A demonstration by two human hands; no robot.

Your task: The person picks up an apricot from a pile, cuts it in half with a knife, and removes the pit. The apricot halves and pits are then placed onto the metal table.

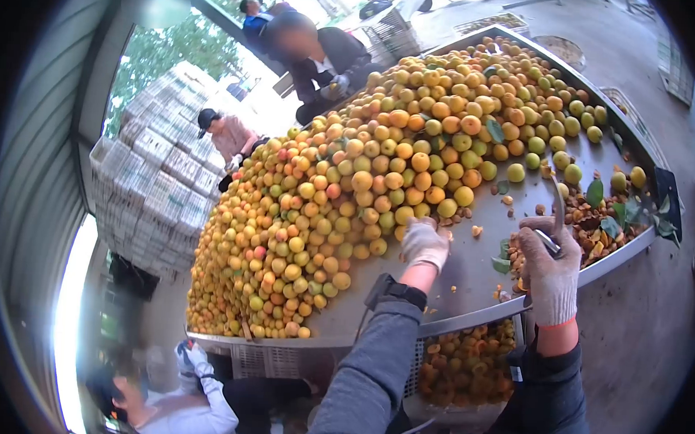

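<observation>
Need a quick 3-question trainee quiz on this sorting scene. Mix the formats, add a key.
1. True or false: the left hand is at the edge of the fruit heap.
2. Pick one. The right hand holds:
A) a leaf
B) a metal tool
C) a bottle
3. Short answer: what is in the crate below the near edge of the table?

Key:
1. True
2. B
3. Fruit pieces that look cut open
</observation>
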